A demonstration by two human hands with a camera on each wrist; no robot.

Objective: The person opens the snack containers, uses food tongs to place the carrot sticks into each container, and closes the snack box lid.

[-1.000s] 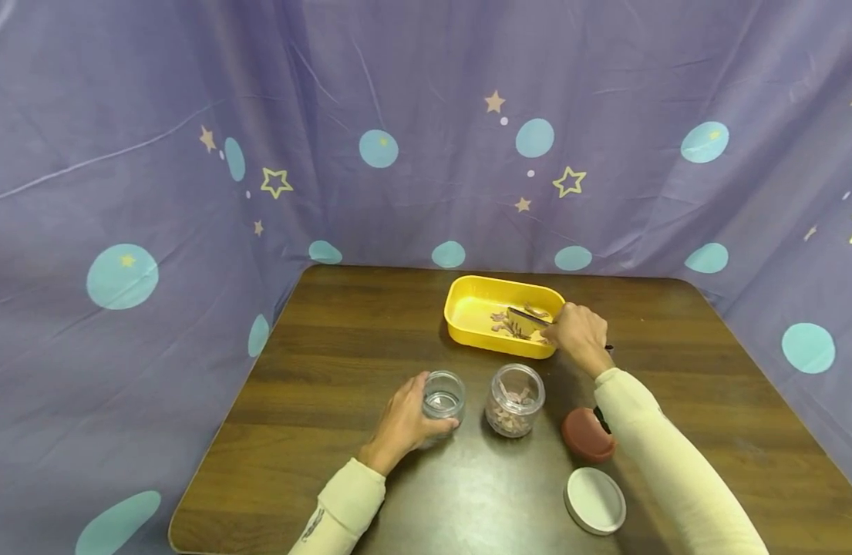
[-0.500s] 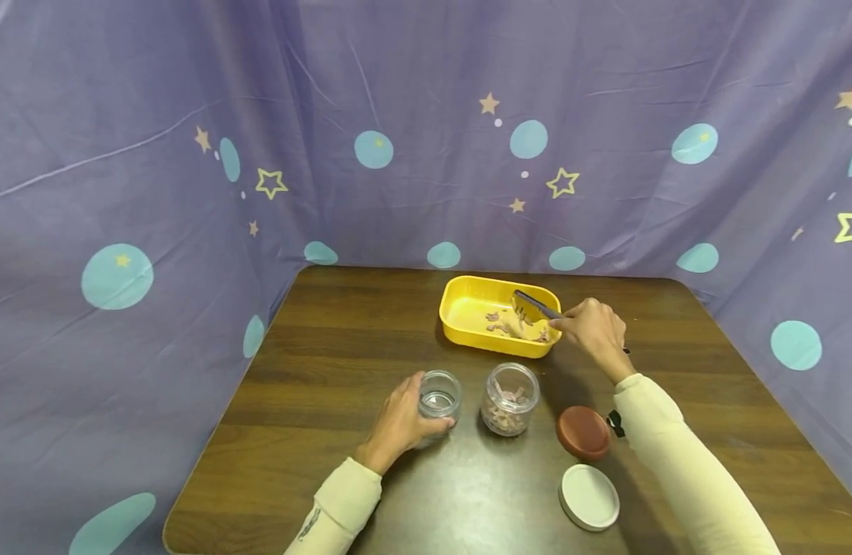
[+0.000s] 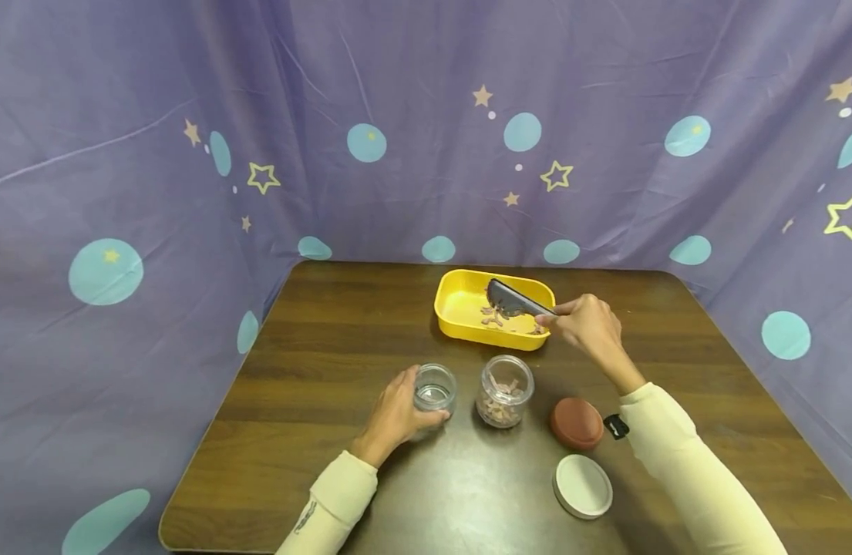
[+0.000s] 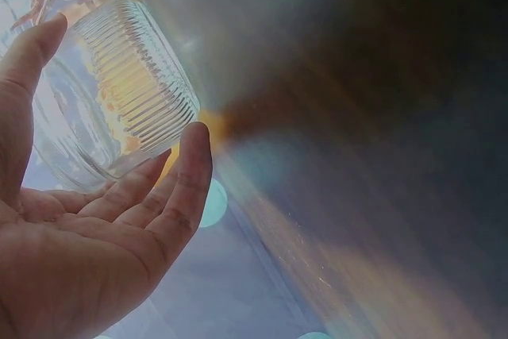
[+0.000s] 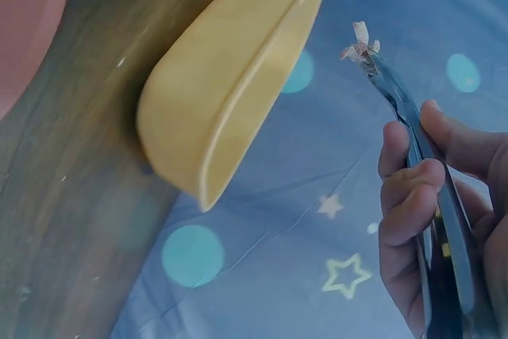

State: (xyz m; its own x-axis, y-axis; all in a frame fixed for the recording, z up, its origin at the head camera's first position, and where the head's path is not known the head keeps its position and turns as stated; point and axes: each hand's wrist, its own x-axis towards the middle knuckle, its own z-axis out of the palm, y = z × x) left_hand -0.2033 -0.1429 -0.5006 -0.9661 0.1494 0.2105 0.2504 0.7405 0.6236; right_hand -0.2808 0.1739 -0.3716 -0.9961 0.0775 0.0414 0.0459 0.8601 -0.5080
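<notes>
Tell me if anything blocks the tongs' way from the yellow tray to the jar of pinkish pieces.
Only the near wall of the yellow tray lies between, and the tongs look raised above it. The jar of pinkish pieces is uncovered; the empty jar and left hand sit left of the path.

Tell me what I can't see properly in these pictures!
What the pinkish pieces are: too small, head view.
What the black thing beside the right sleeve is: too small, head view.
Floor of the yellow tray: hidden by its wall, right wrist view.
Handle ends of the tongs: cut off by the bottom edge, right wrist view.
Upper right corner, left wrist view: too dark and blurred.
</notes>
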